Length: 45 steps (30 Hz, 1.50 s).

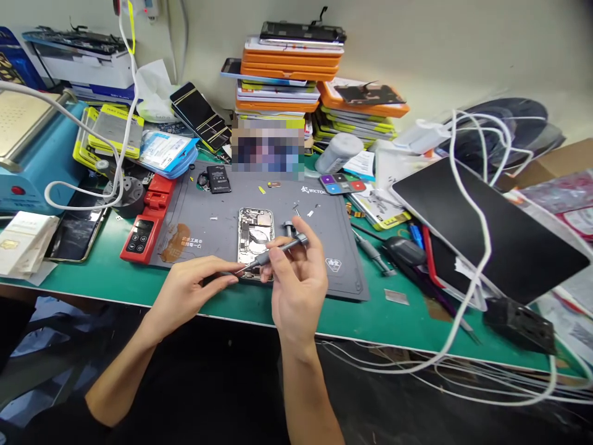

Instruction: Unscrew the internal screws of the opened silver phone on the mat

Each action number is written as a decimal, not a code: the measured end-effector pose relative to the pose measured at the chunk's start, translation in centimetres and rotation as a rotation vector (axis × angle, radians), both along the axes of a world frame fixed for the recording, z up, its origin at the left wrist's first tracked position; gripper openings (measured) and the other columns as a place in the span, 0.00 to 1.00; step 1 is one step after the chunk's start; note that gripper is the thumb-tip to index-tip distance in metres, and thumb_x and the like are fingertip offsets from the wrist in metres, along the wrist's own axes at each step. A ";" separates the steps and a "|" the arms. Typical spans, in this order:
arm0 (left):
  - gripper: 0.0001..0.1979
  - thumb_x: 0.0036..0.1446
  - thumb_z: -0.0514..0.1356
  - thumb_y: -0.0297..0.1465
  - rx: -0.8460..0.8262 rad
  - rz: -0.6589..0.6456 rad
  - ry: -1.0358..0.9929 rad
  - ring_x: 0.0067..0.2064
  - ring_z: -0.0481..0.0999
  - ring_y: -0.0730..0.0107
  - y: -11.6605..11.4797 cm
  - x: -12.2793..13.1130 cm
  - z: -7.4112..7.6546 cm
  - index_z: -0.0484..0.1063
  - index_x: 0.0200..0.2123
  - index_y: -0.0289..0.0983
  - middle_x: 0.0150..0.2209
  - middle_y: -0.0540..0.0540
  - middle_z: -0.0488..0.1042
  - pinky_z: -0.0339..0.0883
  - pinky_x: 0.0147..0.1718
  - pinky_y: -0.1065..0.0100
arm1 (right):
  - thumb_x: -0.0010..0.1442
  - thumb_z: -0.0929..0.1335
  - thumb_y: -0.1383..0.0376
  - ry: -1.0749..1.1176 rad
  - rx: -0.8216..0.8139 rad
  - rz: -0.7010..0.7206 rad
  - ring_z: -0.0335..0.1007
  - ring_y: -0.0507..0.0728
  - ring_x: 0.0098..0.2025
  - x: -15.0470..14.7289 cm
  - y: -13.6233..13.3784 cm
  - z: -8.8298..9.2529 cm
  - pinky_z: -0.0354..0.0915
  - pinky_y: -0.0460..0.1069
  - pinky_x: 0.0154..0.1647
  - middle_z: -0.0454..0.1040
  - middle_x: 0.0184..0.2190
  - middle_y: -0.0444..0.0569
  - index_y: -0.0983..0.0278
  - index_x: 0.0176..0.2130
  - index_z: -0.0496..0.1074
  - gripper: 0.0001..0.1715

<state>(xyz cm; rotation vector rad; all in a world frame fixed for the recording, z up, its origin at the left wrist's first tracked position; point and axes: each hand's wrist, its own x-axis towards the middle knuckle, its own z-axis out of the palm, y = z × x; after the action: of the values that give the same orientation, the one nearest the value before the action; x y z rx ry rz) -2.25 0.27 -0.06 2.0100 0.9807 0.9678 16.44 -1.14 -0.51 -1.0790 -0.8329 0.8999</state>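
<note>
An opened phone (255,233) with its insides showing lies on a grey work mat (208,216) near the table's front edge. My right hand (296,281) is closed round a grey precision screwdriver (278,252), whose tip points down-left at the phone's lower edge. My left hand (192,290) rests on the mat just left of the phone. Its thumb and fingers are pinched together near the screwdriver tip. What lies between them is too small to make out.
A red tool (147,219) lies at the mat's left edge, a blue machine (32,161) beyond it. Stacks of orange and yellow boxes (287,74) stand at the back. A black tablet (482,228) with white cables (482,247) fills the right. A second screwdriver (375,256) lies beside the mat.
</note>
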 end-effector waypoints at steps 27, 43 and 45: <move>0.07 0.71 0.68 0.33 -0.065 0.038 -0.052 0.43 0.89 0.63 0.0 0.0 0.2 0.88 0.47 0.43 0.42 0.46 0.89 0.82 0.46 0.66 | 0.73 0.68 0.59 -0.091 -0.009 0.083 0.75 0.49 0.29 0.3 -0.3 -0.5 0.79 0.48 0.32 0.81 0.46 0.47 0.51 0.69 0.66 0.28; 0.08 0.70 0.68 0.29 -0.043 0.010 -0.071 0.42 0.88 0.68 0.1 -0.1 0.2 0.88 0.48 0.44 0.42 0.49 0.89 0.80 0.47 0.70 | 0.71 0.70 0.59 -0.021 -0.024 0.111 0.75 0.49 0.29 0.4 -0.4 -0.3 0.80 0.47 0.32 0.82 0.45 0.46 0.52 0.68 0.68 0.28; 0.08 0.71 0.68 0.29 -0.041 0.001 -0.064 0.42 0.88 0.68 0.1 -0.1 0.2 0.88 0.48 0.44 0.43 0.49 0.89 0.79 0.47 0.70 | 0.71 0.71 0.60 -0.005 -0.024 0.109 0.75 0.49 0.28 0.4 -0.4 -0.3 0.79 0.47 0.31 0.82 0.45 0.46 0.52 0.67 0.69 0.28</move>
<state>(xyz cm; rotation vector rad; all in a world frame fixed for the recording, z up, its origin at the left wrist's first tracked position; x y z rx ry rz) -2.38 0.36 0.16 1.9329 0.9591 0.9980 16.81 -1.56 -0.86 -1.0649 -0.8943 1.0005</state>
